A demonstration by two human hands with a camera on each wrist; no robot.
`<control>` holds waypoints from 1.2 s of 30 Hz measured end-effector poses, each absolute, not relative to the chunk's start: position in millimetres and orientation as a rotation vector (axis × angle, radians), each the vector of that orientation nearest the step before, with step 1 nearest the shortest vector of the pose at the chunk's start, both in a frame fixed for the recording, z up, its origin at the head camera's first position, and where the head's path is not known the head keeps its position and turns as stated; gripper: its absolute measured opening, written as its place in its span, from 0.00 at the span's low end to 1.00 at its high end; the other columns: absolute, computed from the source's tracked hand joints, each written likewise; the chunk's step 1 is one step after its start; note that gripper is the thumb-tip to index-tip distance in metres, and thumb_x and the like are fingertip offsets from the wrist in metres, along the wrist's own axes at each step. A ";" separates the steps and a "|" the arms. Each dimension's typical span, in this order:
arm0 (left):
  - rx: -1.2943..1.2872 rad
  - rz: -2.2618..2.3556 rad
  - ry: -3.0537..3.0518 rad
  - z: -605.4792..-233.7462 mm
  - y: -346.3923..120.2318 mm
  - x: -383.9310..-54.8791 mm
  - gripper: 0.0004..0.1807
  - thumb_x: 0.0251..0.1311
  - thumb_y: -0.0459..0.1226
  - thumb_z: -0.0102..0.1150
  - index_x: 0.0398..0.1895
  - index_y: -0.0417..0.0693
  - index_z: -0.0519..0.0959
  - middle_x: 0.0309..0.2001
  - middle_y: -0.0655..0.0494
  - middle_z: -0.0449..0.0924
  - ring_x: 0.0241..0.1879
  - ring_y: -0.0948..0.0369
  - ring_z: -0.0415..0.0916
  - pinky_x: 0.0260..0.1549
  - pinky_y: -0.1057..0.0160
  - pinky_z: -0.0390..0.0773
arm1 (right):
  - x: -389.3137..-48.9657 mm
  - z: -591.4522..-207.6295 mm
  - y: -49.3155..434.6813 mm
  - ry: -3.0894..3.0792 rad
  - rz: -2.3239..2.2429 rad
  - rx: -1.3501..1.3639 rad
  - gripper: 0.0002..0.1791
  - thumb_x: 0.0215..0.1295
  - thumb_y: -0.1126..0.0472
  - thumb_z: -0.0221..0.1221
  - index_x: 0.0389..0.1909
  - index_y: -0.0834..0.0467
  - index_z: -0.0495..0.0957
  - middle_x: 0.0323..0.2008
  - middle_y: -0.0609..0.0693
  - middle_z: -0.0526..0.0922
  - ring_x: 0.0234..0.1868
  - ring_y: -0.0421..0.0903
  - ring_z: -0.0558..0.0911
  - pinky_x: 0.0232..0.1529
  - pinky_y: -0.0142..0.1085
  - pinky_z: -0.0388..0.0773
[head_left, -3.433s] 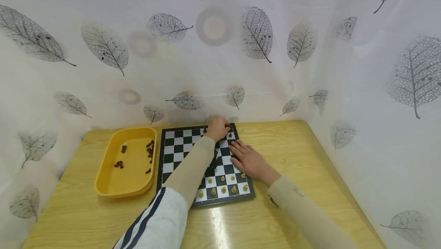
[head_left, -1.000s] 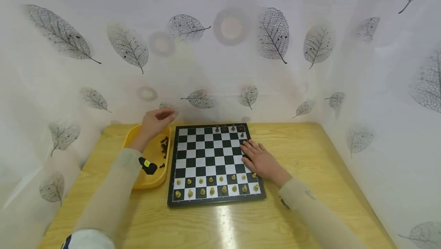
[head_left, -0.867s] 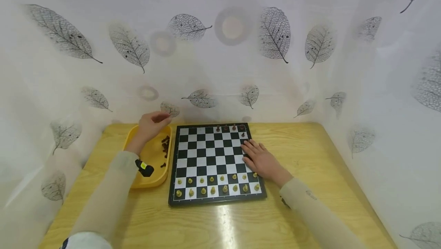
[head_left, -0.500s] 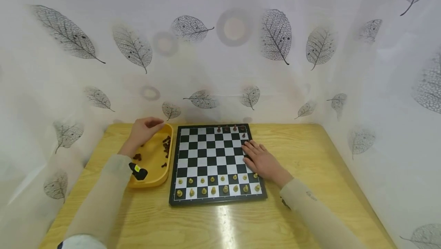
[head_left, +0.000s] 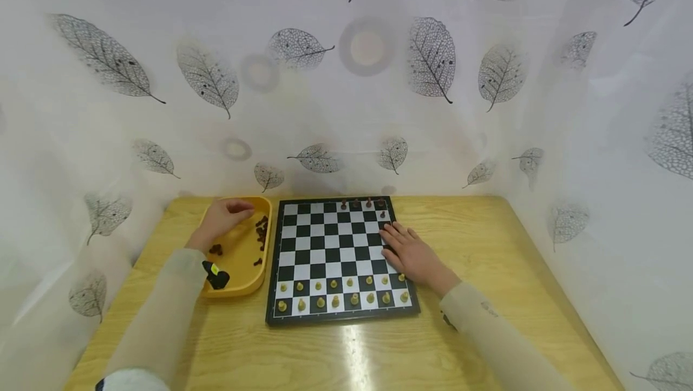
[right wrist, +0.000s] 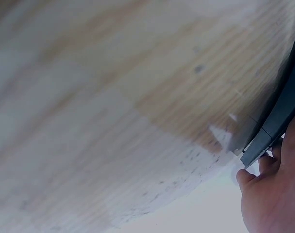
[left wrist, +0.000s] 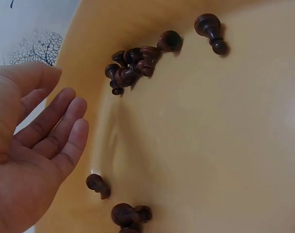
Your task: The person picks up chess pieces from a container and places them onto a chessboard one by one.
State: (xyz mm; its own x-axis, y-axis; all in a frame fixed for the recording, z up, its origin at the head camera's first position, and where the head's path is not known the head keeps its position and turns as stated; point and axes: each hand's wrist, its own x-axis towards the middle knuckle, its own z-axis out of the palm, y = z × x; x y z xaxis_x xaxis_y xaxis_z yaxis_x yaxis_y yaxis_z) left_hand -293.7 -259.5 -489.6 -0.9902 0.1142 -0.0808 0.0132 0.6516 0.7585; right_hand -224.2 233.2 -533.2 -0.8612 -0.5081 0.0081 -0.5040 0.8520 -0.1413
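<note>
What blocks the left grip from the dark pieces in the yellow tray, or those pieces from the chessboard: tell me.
Nothing visible stands between the left grip and the dark pieces in the yellow tray. Between those pieces and the chessboard stands the tray's right wall; they would likely need lifting over it.

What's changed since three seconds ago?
The left hand has left the far right of the black-and-white checkered chessboard, moved left and lowered over the yellow rounded-rectangular tray, holding nothing visible; whether it let go of a piece, I can't tell. The right hand stayed on the board's right edge; the visible gold chess pieces kept their squares.
</note>
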 end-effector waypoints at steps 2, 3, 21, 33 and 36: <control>0.091 1.268 2.734 -492.4 -259.3 -293.8 0.21 0.77 0.43 0.59 0.63 0.39 0.81 0.61 0.36 0.83 0.57 0.44 0.82 0.56 0.47 0.85 | -224.0 -532.5 232.9 2.999 -0.226 -0.826 0.35 0.85 0.41 0.41 0.82 0.56 0.60 0.82 0.56 0.60 0.84 0.59 0.56 0.82 0.59 0.56; 0.087 1.263 2.737 -494.1 -259.5 -294.1 0.21 0.77 0.44 0.59 0.63 0.39 0.81 0.60 0.37 0.83 0.56 0.44 0.82 0.55 0.48 0.85 | -224.0 -532.2 232.6 2.999 -0.228 -0.830 0.35 0.85 0.41 0.41 0.82 0.56 0.60 0.82 0.56 0.61 0.84 0.60 0.56 0.81 0.59 0.56; 0.101 1.131 2.745 -514.9 -259.0 -302.3 0.19 0.75 0.42 0.62 0.59 0.38 0.84 0.58 0.38 0.85 0.55 0.44 0.81 0.63 0.42 0.79 | -225.3 -533.8 230.7 2.993 -0.214 -0.809 0.35 0.85 0.40 0.40 0.82 0.55 0.60 0.83 0.56 0.60 0.85 0.59 0.55 0.82 0.59 0.56; 0.102 1.204 2.697 -534.0 -259.7 -315.4 0.16 0.72 0.40 0.62 0.55 0.39 0.86 0.54 0.40 0.88 0.53 0.46 0.81 0.62 0.43 0.78 | -226.5 -535.7 232.6 2.995 -0.222 -0.790 0.35 0.85 0.40 0.39 0.83 0.54 0.59 0.83 0.54 0.59 0.85 0.58 0.54 0.82 0.58 0.55; 0.074 1.213 2.685 -534.5 -258.2 -313.7 0.15 0.72 0.39 0.62 0.54 0.40 0.87 0.52 0.42 0.89 0.51 0.48 0.81 0.61 0.45 0.79 | -226.5 -536.3 233.1 2.995 -0.216 -0.790 0.35 0.85 0.40 0.39 0.83 0.54 0.60 0.83 0.54 0.59 0.85 0.58 0.54 0.82 0.57 0.55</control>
State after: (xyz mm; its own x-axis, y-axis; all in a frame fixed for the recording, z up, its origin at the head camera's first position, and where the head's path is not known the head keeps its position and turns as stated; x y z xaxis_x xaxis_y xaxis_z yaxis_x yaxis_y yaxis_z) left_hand -313.7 -258.2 -534.5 -0.9799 0.1248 -0.1555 -0.0343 0.6629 0.7479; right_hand -226.5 233.1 -536.3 -0.8700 -0.4931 -0.0005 -0.4879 0.8610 -0.1434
